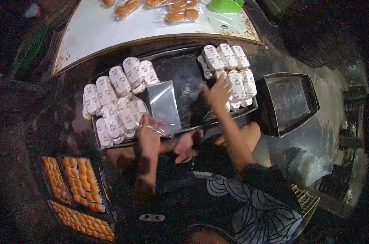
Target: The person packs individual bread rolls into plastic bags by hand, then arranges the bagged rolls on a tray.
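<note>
My left hand (150, 132) has its fingers closed at the lower left edge of a clear plastic bag (164, 103), which lies over a dark tray (174, 65). Beside that hand, at the tray's left end, sit stacked rolls in printed white paper (107, 91). On the right, my right hand (218, 94) reaches to another stack of paper-wrapped rolls (236, 81). Its thumb stands apart from the fingers, which touch the near left roll of the stack; motion smears them slightly.
A white tabletop (111, 28) beyond the tray holds bagged bread rolls (182, 15) and a green plastic holder (226, 5). To the right stands a dark tray (292, 101), with crumpled clear plastic (310, 166) below it. Trays of golden buns (82, 183) lie lower left.
</note>
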Available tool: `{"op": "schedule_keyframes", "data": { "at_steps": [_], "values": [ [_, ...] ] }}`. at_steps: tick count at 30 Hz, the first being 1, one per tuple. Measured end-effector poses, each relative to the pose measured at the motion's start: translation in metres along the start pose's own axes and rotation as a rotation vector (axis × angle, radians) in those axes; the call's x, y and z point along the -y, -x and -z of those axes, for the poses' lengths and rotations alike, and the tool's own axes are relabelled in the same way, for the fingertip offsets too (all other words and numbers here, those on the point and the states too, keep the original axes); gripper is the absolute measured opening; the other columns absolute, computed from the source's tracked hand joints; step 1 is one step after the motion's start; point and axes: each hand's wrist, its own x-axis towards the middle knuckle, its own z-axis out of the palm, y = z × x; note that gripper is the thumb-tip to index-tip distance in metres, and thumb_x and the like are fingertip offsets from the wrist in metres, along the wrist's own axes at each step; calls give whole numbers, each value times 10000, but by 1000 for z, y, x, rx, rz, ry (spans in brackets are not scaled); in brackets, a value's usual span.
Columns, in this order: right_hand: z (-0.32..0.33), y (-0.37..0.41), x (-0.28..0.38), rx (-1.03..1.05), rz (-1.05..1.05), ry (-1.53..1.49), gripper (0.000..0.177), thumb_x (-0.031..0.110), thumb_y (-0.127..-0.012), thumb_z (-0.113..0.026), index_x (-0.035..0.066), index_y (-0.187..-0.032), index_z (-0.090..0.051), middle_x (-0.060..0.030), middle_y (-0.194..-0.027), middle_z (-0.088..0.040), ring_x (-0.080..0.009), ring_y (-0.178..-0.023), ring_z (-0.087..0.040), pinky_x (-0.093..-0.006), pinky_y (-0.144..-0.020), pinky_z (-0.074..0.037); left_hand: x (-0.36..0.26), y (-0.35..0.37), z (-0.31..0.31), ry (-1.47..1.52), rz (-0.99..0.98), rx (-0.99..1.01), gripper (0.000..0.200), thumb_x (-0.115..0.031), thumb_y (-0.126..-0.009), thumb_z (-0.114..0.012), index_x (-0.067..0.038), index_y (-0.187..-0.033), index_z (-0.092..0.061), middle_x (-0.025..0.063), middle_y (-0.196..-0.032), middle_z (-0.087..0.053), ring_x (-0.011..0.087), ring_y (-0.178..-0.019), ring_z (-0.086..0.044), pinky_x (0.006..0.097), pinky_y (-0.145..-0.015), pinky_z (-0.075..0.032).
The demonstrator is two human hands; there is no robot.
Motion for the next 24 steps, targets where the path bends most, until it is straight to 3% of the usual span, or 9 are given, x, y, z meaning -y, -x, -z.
{"op": "schedule_keyframes", "data": {
  "at_steps": [4, 5, 6, 7, 11, 13, 18, 20, 24],
  "values": [
    [-49, -64, -73, 531, -36, -124, 592, 370, -662, -649, -15, -1069, -460, -216, -1057, -523, -341, -925, -541, -409, -721, -463, -21, 7, -22, 274, 137, -98, 239, -229, -817, -471, -65, -989, -498, 72, -912, -536, 240, -946, -514, 520, -858, -382],
    [-51, -60, -83, 430, 7, -387, 532, 337, -688, -645, -18, -1041, -463, -168, -931, -572, -276, -845, -577, -381, -722, -465, -27, 8, -25, 364, 126, -77, 322, -215, -776, -467, -30, -1039, -451, 116, -988, -515, 280, -1008, -482, 556, -911, -323],
    [-31, -45, -79, 668, 7, -1290, 484, 318, -733, -614, 2, -1062, -454, -124, -953, -555, -217, -828, -572, -347, -727, -466, -31, 8, -23, 363, 130, -94, 322, -215, -776, -467, -30, -1039, -451, 116, -988, -515, 280, -1008, -482, 556, -911, -323],
    [-4, -21, -74, 854, -301, -1447, 497, 296, -756, -605, 17, -1124, -420, -95, -1016, -524, -170, -867, -539, -317, -754, -456, -38, 4, -19, 443, 151, -82, 340, -217, -772, -458, -18, -1048, -436, 131, -1017, -504, 289, -1034, -465, 561, -921, -308],
    [99, 72, -7, 1142, 158, -1715, 628, 111, -744, -604, 74, -1290, -297, -63, -1243, -393, -189, -1156, -352, -342, -982, -276, -45, 3, -30, 532, 121, -86, 388, -228, -766, -445, -11, -1086, -412, 165, -1103, -480, 307, -1072, -440, 549, -947, -283],
    [130, 63, 26, 850, 834, -1178, 544, 201, -788, -507, 21, -1262, -311, -178, -1191, -434, -308, -1096, -431, -381, -924, -328, -31, 5, -23, 366, -21, 165, 467, -257, -773, -430, -25, -1174, -376, 194, -1189, -424, 329, -1091, -422, 520, -951, -295],
    [145, 80, 44, 751, 606, -1200, 587, 492, -740, -512, -19, -1029, -522, -234, -879, -572, -376, -838, -559, -412, -768, -424, -20, 30, -42, -14, -300, 283, 617, -215, -808, -420, -164, -1338, -109, 212, -1234, -349, 365, -1089, -415, 509, -886, -374],
    [154, 87, 43, 948, 546, -1006, 566, 511, -730, -543, -20, -923, -579, -206, -720, -589, -356, -686, -585, -396, -651, -450, -26, 37, -41, 171, -148, 473, 621, -103, -818, -416, -173, -1342, -90, 211, -1219, -357, 369, -1096, -407, 469, -886, -389],
    [145, 87, 54, 853, 184, -977, 478, 452, -749, -565, -13, -856, -604, -166, -590, -569, -280, -542, -576, -364, -535, -439, -18, 46, -59, -138, -243, 304, 642, -107, -807, -447, -147, -1340, -91, 202, -1215, -362, 367, -1101, -405, 456, -900, -382]
  ]
}}
